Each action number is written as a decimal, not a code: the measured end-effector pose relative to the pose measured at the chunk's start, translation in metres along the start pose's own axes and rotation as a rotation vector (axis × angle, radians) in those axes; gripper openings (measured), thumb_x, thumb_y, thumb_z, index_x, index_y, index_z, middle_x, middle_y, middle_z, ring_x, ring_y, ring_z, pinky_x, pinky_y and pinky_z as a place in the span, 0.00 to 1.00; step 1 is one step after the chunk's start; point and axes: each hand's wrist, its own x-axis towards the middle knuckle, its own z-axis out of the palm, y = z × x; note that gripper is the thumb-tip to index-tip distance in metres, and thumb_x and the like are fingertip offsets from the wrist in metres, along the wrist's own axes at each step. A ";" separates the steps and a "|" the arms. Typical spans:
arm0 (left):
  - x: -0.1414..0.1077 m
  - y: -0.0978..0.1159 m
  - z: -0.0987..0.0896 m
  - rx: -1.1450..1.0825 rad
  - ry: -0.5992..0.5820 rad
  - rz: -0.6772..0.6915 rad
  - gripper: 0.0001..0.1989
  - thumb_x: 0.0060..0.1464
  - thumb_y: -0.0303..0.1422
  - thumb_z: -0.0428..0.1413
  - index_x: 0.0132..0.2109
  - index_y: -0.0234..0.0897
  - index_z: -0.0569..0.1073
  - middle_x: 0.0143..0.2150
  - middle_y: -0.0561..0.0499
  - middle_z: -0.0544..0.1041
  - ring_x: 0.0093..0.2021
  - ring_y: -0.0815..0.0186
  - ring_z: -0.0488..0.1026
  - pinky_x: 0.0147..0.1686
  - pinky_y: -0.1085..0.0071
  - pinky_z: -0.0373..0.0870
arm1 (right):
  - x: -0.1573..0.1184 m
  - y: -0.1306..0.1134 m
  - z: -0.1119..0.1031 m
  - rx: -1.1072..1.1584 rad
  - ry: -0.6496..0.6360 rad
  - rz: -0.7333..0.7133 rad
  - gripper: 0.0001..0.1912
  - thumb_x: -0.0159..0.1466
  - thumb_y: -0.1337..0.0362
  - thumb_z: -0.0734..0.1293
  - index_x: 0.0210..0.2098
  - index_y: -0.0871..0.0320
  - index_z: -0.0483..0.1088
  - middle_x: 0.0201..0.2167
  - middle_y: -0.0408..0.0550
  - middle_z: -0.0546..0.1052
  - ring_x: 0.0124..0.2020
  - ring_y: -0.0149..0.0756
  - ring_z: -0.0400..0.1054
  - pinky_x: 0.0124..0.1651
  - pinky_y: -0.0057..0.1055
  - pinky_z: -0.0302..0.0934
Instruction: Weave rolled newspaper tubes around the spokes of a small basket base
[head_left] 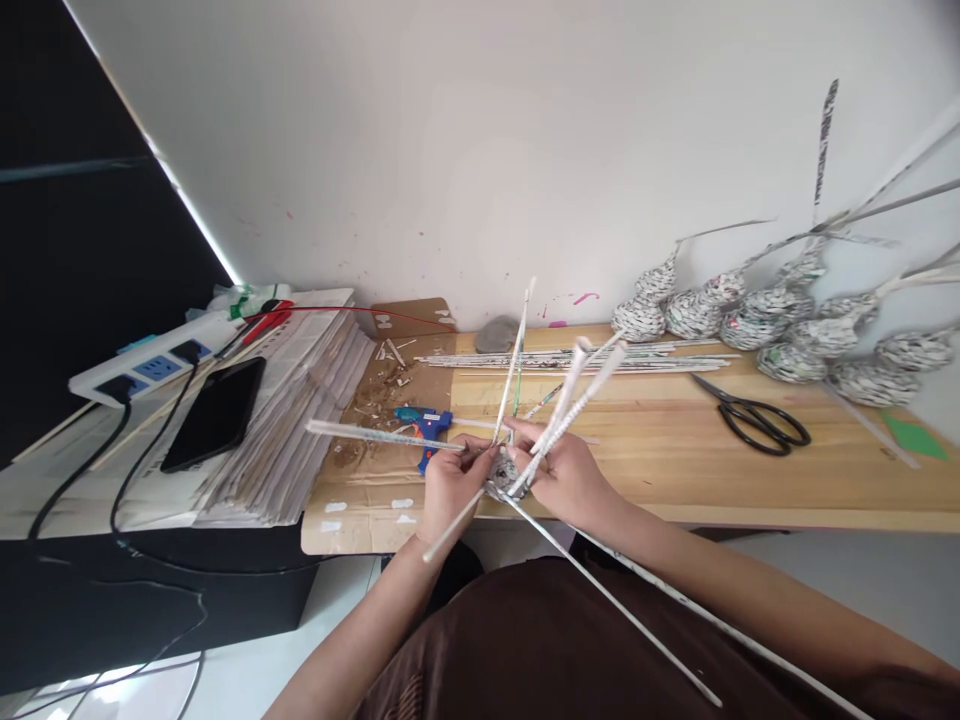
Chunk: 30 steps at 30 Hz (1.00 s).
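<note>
Between my two hands sits a small round weave of rolled paper (505, 478), held just over the table's front edge. Long white paper tubes (551, 435) stick out from it on all sides, some upward, one to the left and others down across my lap. My left hand (456, 490) is closed on the weave's left side, thumb and fingers pinched near its rim. On the right side, my right hand (566, 482) grips the weave among the upright tubes, its index finger reaching over toward the middle. Parts of the fingers are hidden behind the tubes.
A blue glue gun (433, 430) lies on stained cardboard (352, 515). Loose paper tubes (585, 358) lie along the back. Black scissors (754, 418) and several woven gourd shapes (694, 313) are at right. Left are stacked papers (292, 440), a phone (215, 413) and a power strip (154, 365).
</note>
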 end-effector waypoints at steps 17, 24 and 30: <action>0.004 0.013 0.007 -0.212 0.005 -0.198 0.22 0.39 0.39 0.70 0.41 0.33 0.79 0.31 0.48 0.83 0.31 0.64 0.80 0.32 0.74 0.73 | 0.003 0.003 -0.005 0.550 0.282 0.199 0.09 0.58 0.58 0.70 0.32 0.57 0.74 0.29 0.46 0.76 0.30 0.36 0.70 0.35 0.33 0.66; 0.006 0.017 0.013 -0.112 0.043 -0.103 0.15 0.42 0.36 0.69 0.35 0.33 0.78 0.30 0.48 0.83 0.28 0.66 0.78 0.31 0.74 0.72 | 0.004 0.014 -0.002 0.702 0.275 0.300 0.16 0.56 0.56 0.71 0.40 0.58 0.74 0.28 0.45 0.75 0.32 0.38 0.70 0.34 0.33 0.65; 0.010 0.008 0.009 -0.033 0.066 -0.037 0.09 0.46 0.33 0.66 0.36 0.33 0.80 0.31 0.48 0.83 0.29 0.67 0.78 0.31 0.75 0.72 | -0.004 0.015 -0.004 0.650 0.106 0.163 0.18 0.57 0.63 0.69 0.48 0.57 0.72 0.40 0.49 0.78 0.40 0.39 0.73 0.45 0.37 0.69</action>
